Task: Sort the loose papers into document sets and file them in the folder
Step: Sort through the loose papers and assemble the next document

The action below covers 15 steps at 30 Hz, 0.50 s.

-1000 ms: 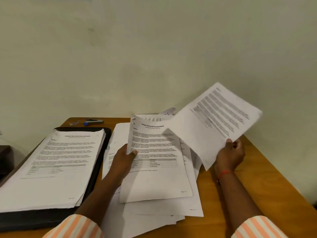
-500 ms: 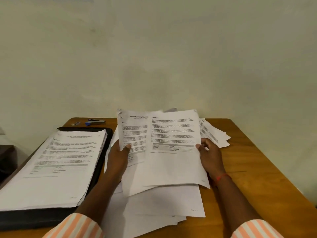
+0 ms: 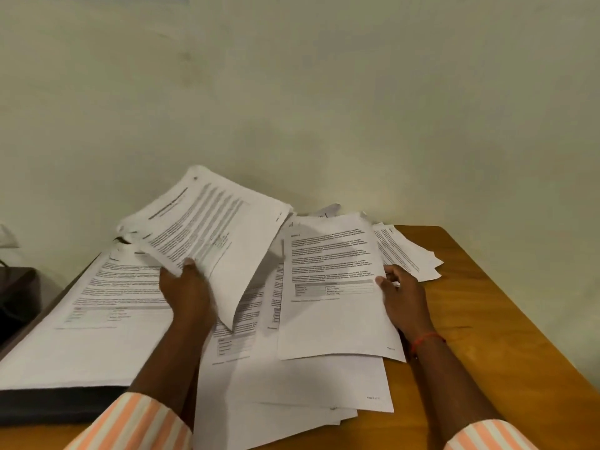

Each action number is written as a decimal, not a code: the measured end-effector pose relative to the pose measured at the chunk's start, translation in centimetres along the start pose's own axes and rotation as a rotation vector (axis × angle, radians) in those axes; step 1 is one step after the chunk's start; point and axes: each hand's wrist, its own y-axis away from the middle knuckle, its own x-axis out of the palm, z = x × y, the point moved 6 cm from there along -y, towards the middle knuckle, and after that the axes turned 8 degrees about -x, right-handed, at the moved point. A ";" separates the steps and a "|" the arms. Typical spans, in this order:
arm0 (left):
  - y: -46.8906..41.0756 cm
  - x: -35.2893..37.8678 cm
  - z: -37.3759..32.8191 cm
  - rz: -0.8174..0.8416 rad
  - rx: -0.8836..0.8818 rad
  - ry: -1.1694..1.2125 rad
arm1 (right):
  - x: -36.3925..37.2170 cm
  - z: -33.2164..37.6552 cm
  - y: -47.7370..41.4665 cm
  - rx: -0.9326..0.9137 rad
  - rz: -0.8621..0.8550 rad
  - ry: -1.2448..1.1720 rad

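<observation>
On the wooden surface (image 3: 503, 336): loose papers (image 3: 292, 384), a fanned heap at centre. Black folder (image 3: 55, 405) at left, with a neat stack (image 3: 97, 319) of printed sheets lying on it. Left hand (image 3: 185, 287): pinches a printed set (image 3: 214, 228), perhaps several sheets, lifted and tilted above that stack. Right hand (image 3: 402, 297): grips the right edge of a page (image 3: 331, 303) atop the heap. Hands apart.
</observation>
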 end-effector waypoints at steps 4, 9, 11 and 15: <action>3.0 2.9 1.0 0.303 0.002 -0.243 | 0.4 0.4 0.1 -0.037 0.036 -0.011; 6.7 5.1 4.7 0.583 0.063 -0.671 | 1.8 1.8 0.8 -0.025 0.111 -0.102; 7.1 5.2 4.9 0.562 0.072 -0.674 | 2.3 2.4 1.2 -0.025 0.140 -0.138; 6.6 4.9 4.5 0.519 0.085 -0.632 | 2.2 3.3 1.4 -0.007 0.098 -0.191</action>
